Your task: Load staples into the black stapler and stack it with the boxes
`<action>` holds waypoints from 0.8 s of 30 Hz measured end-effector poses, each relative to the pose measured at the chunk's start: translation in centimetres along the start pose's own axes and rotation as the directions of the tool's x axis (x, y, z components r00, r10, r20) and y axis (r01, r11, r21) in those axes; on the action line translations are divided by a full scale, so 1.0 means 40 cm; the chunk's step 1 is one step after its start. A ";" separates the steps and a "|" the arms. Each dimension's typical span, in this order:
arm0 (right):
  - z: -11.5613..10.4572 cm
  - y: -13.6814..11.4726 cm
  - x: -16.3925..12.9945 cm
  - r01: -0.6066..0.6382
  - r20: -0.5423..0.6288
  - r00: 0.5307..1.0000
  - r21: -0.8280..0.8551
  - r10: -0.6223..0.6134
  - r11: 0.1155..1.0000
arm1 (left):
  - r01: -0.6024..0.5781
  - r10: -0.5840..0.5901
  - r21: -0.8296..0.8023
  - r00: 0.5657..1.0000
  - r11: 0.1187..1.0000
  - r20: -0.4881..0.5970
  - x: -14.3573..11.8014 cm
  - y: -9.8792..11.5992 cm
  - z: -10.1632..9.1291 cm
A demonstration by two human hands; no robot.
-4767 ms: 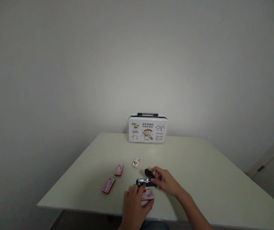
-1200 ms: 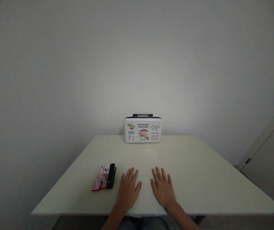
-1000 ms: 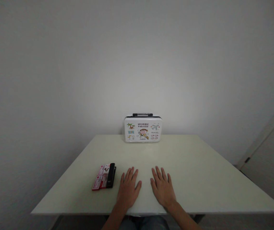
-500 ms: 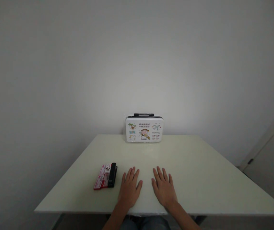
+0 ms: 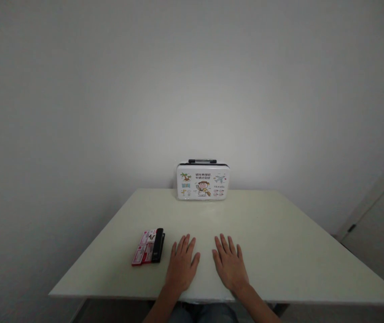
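Palm down on the pale table (image 5: 265,233), my left hand (image 5: 181,264) lies flat with its fingers spread, holding nothing. My right hand (image 5: 229,264) rests the same way a short distance to the right, also empty. Just left of my left hand is a black stapler (image 5: 157,245), lying lengthwise away from me. Beside the stapler, on its left, are small red-and-white boxes (image 5: 144,246) with printed labels; they look like staple boxes, and they sit close against it.
At the table's far edge a white case (image 5: 203,181) with cartoon travel pictures and a black handle stands upright near the grey wall (image 5: 192,89). A door-like panel (image 5: 376,229) is at the right. The table's front edge runs under my wrists.
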State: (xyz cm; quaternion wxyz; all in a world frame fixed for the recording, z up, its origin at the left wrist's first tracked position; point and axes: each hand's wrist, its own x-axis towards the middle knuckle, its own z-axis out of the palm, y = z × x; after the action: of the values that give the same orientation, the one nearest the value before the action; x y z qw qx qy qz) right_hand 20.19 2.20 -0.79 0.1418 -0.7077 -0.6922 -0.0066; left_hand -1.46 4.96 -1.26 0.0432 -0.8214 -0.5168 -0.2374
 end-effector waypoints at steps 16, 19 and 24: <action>-0.004 0.000 -0.001 0.006 -0.006 1.000 -0.019 -0.006 1.000 | 0.004 -0.005 0.031 1.000 0.999 0.006 0.002 0.003 -0.003; -0.008 -0.001 0.001 0.000 0.005 1.000 -0.002 0.000 1.000 | 0.008 -0.009 0.065 1.000 0.998 0.015 0.004 0.003 -0.002; -0.012 -0.002 0.000 -0.008 -0.003 1.000 0.014 0.008 1.000 | 0.001 -0.004 0.092 1.000 0.996 0.026 0.005 0.004 -0.005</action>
State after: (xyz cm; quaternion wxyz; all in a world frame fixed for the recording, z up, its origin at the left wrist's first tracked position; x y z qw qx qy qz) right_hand 20.19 2.11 -0.32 0.1479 -0.7095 -0.6890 -0.0024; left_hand -1.33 4.98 -0.97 0.0741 -0.8209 -0.5287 -0.2027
